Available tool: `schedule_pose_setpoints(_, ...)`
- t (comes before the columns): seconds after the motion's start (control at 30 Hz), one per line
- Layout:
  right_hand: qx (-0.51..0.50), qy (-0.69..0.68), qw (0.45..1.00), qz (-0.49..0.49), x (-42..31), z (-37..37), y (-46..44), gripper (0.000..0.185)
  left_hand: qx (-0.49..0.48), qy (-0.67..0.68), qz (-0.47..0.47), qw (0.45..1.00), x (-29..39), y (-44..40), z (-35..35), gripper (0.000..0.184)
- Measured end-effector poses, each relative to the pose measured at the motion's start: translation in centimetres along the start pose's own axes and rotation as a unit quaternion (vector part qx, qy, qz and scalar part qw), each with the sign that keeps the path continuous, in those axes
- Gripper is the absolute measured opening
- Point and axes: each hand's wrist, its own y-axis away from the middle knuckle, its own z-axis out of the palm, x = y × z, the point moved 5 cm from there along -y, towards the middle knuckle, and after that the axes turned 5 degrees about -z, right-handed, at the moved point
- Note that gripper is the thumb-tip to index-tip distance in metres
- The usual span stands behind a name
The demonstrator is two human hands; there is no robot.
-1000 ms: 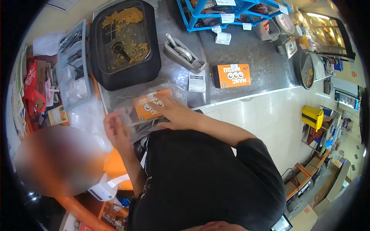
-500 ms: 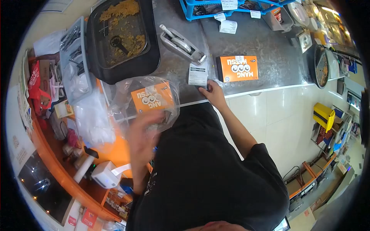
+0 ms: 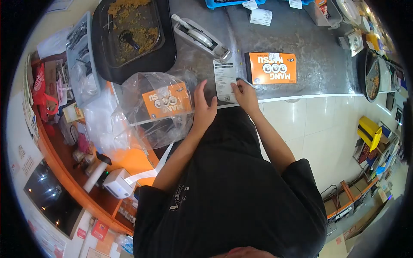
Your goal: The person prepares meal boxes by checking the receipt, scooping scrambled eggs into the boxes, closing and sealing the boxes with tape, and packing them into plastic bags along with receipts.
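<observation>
A long printed receipt lies at the counter's front edge, its top end by the grey tape dispenser. My right hand is closed at the receipt's right edge, thumb and fingers pinching it. My left hand is held open to the receipt's left, fingers apart and nothing in it. Beside that hand, a clear plastic bag surrounds an orange printed box. Another orange box sits on the counter to the right of my right hand.
A black tray with crumbly food and a dark utensil stands at the back left. Left of it is a bin of wrapped items. A label printer sits lower left. A round black pan is at the far right.
My left hand has moved from over the bagged box rightward toward the receipt. The receipt now extends longer toward me, and my right hand has shifted up to its edge.
</observation>
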Motion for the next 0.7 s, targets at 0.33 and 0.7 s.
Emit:
schedule_pose_setpoints(0.33,0.054,0.134,0.973,-0.182,-3.4,0.0,3.1,0.028,0.004,-0.318,0.187,0.930,-1.2,-2.4,1.4,0.059)
schedule_pose_setpoints(0.7,-0.092,0.301,0.948,-0.039,-4.3,-0.4,1.6,0.051,0.004,-0.314,0.179,0.932,-1.7,-2.6,1.5,0.066)
